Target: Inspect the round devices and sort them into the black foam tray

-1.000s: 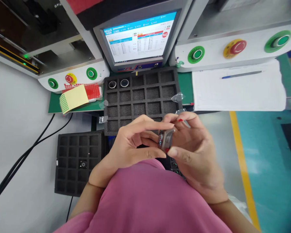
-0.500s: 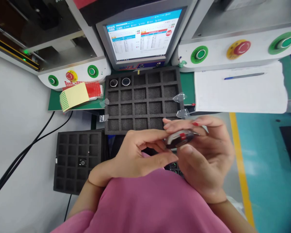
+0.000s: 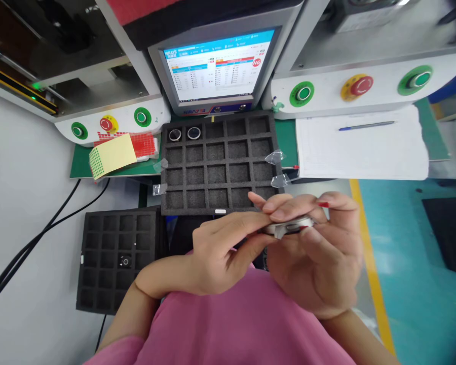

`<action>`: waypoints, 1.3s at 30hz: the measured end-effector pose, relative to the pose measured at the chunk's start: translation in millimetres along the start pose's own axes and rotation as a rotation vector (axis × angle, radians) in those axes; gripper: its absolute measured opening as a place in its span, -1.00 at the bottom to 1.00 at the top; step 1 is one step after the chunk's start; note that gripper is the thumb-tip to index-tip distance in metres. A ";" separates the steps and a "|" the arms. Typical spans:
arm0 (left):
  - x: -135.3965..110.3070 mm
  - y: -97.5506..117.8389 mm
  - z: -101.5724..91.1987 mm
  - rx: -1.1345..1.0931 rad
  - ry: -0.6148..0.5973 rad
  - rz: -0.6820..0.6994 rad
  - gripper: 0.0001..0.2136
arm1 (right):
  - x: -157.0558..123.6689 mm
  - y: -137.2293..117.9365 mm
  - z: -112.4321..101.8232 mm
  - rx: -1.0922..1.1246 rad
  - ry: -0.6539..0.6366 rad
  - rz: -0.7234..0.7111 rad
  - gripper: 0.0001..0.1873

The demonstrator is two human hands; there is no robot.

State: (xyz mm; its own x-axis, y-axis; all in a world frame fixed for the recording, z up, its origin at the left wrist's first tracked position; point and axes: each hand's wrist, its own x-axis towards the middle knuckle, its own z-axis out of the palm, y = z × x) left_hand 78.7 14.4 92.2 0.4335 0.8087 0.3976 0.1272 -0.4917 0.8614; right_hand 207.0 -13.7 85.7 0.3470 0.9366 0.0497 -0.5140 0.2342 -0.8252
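My right hand [image 3: 319, 258] cups a small round silver part [image 3: 289, 226] and holds it flat, edge on to me. The thumb and forefinger of my left hand [image 3: 220, 251] pinch at its left rim. Both hands hover just in front of a black foam tray [image 3: 218, 165] with many square pockets. Two silver rings [image 3: 184, 134] sit in that tray's top-left pockets. A second black foam tray [image 3: 116, 258] lies lower left, with one small part [image 3: 125, 261] in a pocket.
A monitor [image 3: 216, 66] with a red NG mark stands behind the tray. White panels with green and red buttons [image 3: 351, 87] flank it. Paper sheets with a pen [image 3: 367, 125] lie right, sticker sheets [image 3: 114, 152] left. Cables [image 3: 41, 233] run down the left.
The silver part has been turned from upright, face toward me, to lying flat. Both hands shifted slightly right, and my left fingers closed on its rim.
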 end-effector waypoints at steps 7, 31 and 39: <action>-1.0 -8.7 9.0 0.116 0.163 0.142 -0.82 | 5.1 14.4 13.1 0.186 -0.011 -0.061 -0.76; -26.0 -16.5 18.8 0.098 0.457 0.728 -0.73 | -39.7 11.9 48.8 0.185 -0.164 -0.627 -0.64; -35.3 -46.0 37.6 -0.076 0.506 0.464 -0.87 | -22.0 40.6 36.0 0.233 -0.066 -0.585 -0.51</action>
State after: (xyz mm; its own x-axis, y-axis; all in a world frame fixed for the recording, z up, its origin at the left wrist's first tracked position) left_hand 91.0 -3.6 26.6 -0.0439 0.5803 0.8132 -0.0419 -0.8144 0.5788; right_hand 150.3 -15.4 71.4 0.5769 0.6487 0.4964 -0.4139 0.7561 -0.5070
